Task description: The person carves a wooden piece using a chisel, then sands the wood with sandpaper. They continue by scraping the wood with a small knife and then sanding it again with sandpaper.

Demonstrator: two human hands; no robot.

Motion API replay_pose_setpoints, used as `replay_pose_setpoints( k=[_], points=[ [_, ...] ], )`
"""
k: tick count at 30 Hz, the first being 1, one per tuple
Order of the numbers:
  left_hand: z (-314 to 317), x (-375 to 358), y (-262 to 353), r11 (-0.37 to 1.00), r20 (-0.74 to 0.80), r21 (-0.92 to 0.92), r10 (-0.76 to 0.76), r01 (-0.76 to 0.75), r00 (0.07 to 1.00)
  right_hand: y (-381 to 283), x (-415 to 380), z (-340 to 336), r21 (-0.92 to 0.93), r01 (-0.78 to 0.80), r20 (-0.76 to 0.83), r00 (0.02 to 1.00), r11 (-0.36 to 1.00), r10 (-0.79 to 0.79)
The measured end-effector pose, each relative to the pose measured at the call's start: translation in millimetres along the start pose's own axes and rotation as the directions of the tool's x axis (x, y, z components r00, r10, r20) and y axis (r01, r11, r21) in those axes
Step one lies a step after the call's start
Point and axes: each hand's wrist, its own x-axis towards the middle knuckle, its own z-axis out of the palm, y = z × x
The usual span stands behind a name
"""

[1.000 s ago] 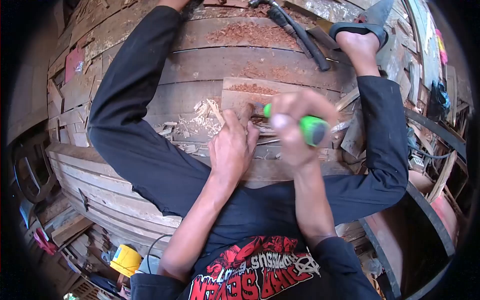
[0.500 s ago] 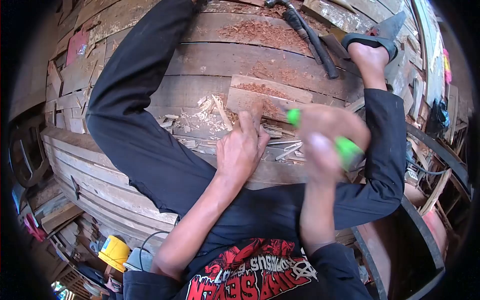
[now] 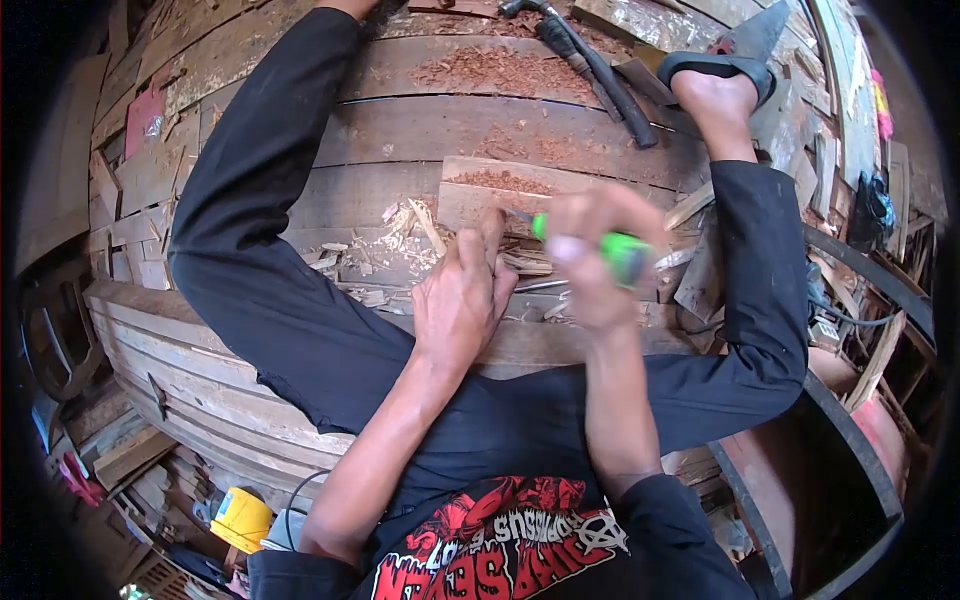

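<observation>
**Brown wooden piece (image 3: 492,228) meets green-handled tool (image 3: 622,257)!**

Pale shavings (image 3: 385,255) at left; now the left hand (image 3: 453,305), fingers bunched, pinching the piece beside the board (image 3: 462,200); just right, the tool's tip is right at it, the blurred right hand (image 3: 597,250) wrapped around the handle.

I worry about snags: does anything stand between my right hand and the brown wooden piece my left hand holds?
Only the green-handled tool your right hand grips; its dark shaft points toward the brown wooden piece. Nothing else visible separates them.
</observation>
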Motion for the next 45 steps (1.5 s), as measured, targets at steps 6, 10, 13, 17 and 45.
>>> replay_pose_setpoints(
  k=[6,10,13,17,45],
  points=[
    [2,-2,0,0.999,-0.038,-0.033,0.006,-0.007,0.999,-6,1,3,-0.032,0.022,0.114,0.993,0.999,-0.019],
    [3,-1,-2,0.998,-0.056,-0.039,0.047,-0.049,0.997,-28,7,1,0.06,0.013,0.04,0.999,0.998,-0.015],
    [5,3,-2,0.997,-0.088,-0.042,0.065,-0.068,0.994,-39,7,-1,0.087,0.041,0.014,0.999,0.995,-0.043],
    [6,7,-1,0.998,-0.07,-0.069,-0.003,-0.002,0.998,-41,4,1,0.085,0.091,0.026,0.995,0.992,-0.093],
    [10,13,-25,0.995,-0.144,-0.101,-0.009,-0.006,0.99,-43,2,26,-0.067,0.245,-0.001,0.969,0.967,-0.246]
  ],
)
